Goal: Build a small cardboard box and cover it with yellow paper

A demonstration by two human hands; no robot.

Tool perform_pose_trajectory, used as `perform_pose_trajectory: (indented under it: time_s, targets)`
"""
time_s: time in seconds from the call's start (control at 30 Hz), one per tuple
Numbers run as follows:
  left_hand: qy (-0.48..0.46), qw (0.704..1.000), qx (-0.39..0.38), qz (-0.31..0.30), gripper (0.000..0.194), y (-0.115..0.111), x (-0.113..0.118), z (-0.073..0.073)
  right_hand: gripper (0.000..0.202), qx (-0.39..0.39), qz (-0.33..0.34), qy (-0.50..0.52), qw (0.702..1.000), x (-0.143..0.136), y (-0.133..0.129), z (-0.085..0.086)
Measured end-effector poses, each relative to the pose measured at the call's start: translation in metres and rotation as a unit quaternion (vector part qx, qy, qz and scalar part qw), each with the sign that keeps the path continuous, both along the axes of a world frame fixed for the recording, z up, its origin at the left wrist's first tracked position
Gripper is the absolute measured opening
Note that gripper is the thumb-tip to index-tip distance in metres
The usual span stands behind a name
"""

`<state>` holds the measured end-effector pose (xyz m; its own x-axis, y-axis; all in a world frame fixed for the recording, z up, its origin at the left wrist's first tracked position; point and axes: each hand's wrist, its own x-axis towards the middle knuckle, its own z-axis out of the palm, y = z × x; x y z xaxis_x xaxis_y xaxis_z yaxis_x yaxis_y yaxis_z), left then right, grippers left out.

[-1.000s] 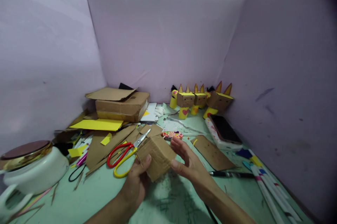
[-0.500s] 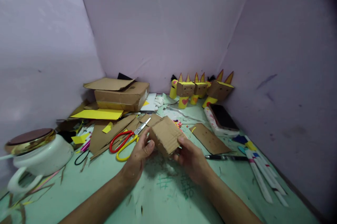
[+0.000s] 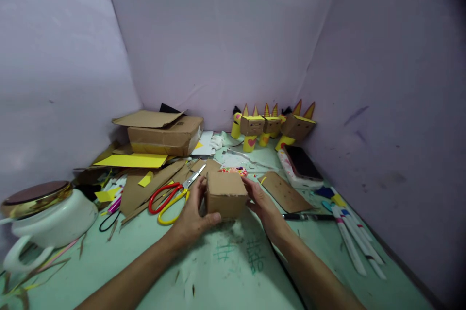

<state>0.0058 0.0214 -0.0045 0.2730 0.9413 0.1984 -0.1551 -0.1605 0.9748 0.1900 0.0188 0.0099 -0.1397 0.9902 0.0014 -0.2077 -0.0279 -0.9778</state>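
A small cardboard box (image 3: 226, 194) sits level between my hands, just above or on the green tabletop. My left hand (image 3: 192, 213) grips its left side, with the thumb across the lower front corner and the fingers along the side. At the right side, my right hand (image 3: 264, 205) has its fingertips against the box, the fingers partly hidden behind its edge. Scissors (image 3: 174, 197) with one red and one yellow handle lie just left of my left hand, blades pointing away. Beyond my right hand lies a flat cardboard piece (image 3: 286, 192).
Cardboard scraps and a larger cardboard box (image 3: 163, 137) fill the back left. A white mug (image 3: 54, 220) stands at the left. Cardboard-headed yellow figures (image 3: 271, 128) line the back right, near a phone (image 3: 303, 163), a black pen (image 3: 309, 216) and several white markers (image 3: 351, 239).
The small box has turned from tilted to level, its front now facing me. My left hand has closed onto its left side; my right hand has shifted along its right side. The view tipped slightly upward.
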Motion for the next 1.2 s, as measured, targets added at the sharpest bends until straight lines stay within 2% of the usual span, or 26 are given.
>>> perform_pose_trajectory:
  time_s: [0.1,0.17,0.27,0.3,0.4,0.5,0.6,0.77,0.93,1.07,1.2]
  targets:
    - [0.073,0.997,-0.006,0.023,0.108,-0.003,0.002,-0.010,0.071,0.067,-0.035,-0.046,0.996,-0.002,0.001,-0.010]
    - [0.091,0.995,-0.036,0.017,0.112,-0.004,-0.002,-0.007,0.074,0.080,-0.043,-0.067,0.994,-0.005,0.000,-0.015]
    - [0.035,0.994,-0.093,0.036,0.105,0.001,-0.010,0.008,0.074,0.078,-0.072,-0.031,0.994,-0.010,0.002,-0.017]
    - [-0.009,0.992,-0.106,0.065,0.099,0.003,-0.011,0.013,0.074,0.072,-0.080,-0.011,0.994,-0.011,0.003,-0.018]
    - [-0.057,0.984,-0.128,0.113,0.083,0.008,-0.002,0.024,0.073,0.056,-0.095,0.014,0.994,-0.015,0.007,-0.018]
    - [-0.012,0.986,-0.114,0.120,0.074,0.010,0.015,0.021,0.071,0.077,-0.114,-0.021,0.990,-0.018,0.012,-0.017]
    - [0.075,0.988,-0.059,0.123,0.063,0.010,0.029,0.013,0.065,0.076,-0.120,-0.056,0.988,-0.023,0.015,-0.017]
    - [0.197,0.968,0.002,0.153,0.049,0.009,0.033,0.014,0.052,0.046,-0.143,-0.140,0.979,-0.026,0.018,-0.014]
    - [0.185,0.968,0.004,0.167,0.053,0.010,0.032,0.015,0.046,0.073,-0.124,-0.164,0.976,-0.024,0.018,-0.010]
    - [0.144,0.976,-0.001,0.166,0.056,0.011,0.031,0.012,0.049,0.073,-0.121,-0.127,0.982,-0.024,0.018,-0.011]
    - [0.087,0.982,-0.059,0.158,0.071,0.012,0.028,0.015,0.057,0.087,-0.099,-0.089,0.987,-0.020,0.018,-0.011]
